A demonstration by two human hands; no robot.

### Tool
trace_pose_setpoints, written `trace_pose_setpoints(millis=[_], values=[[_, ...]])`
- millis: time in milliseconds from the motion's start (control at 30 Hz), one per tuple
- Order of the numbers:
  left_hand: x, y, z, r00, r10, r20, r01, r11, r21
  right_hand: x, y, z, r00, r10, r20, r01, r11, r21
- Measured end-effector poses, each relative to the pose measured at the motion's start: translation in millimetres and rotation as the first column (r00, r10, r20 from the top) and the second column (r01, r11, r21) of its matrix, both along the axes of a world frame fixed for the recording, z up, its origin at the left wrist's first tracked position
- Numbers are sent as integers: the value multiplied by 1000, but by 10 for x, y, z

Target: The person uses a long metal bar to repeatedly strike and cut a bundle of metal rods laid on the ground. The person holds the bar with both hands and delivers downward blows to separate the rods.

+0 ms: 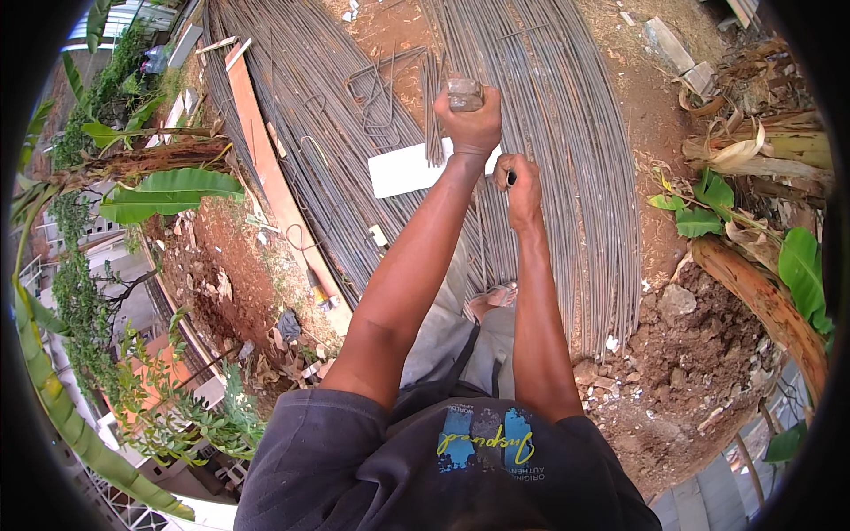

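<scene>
My left hand (471,128) is closed around a grey-brown block (465,95), whose blunt end shows above the fist; whether it is stone or metal I cannot tell. Just to its right and nearer to me, my right hand (524,188) is wrapped round a hollow tube (511,178), with its dark round end visible. Both fists are above long steel reinforcing bars (567,177). Partly behind my left forearm lies a white board (398,171). A few short rods (432,115) reach its far edge. Bent steel bars (379,93) lie farther left.
A long wooden plank (266,168) borders the bars on the left, with an orange-handled tool (317,290) on it. Banana plants (173,196) flank both sides. Broken soil (686,341) is heaped at right, and concrete blocks (668,46) lie at far right. My foot (491,301) is among the bars.
</scene>
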State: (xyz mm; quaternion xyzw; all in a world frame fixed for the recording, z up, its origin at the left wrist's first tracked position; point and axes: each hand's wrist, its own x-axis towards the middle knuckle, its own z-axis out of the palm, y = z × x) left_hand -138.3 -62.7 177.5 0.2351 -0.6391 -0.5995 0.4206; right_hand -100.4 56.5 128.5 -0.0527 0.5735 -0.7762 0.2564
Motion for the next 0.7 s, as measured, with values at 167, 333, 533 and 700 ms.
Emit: trace_pose_setpoints(millis=[167, 333, 533, 700], values=[[-615, -495, -270, 979, -93, 179, 103, 994, -46, -84, 100, 50, 997, -3, 76, 7, 999, -54], [-1417, -1636, -670, 970, 158, 182, -21, 809, -588, -17, -22, 307, 990, 10, 140, -18, 998, 54], [-2061, -2484, -799, 962, 250, 114, -180, 887, -424, -66, -193, 255, 998, 21, 51, -22, 1000, 12], [-726, -1293, -229, 983, -179, 29, 160, 933, 322, -214, -401, 70, 993, -103, 65, 100, 993, 57]])
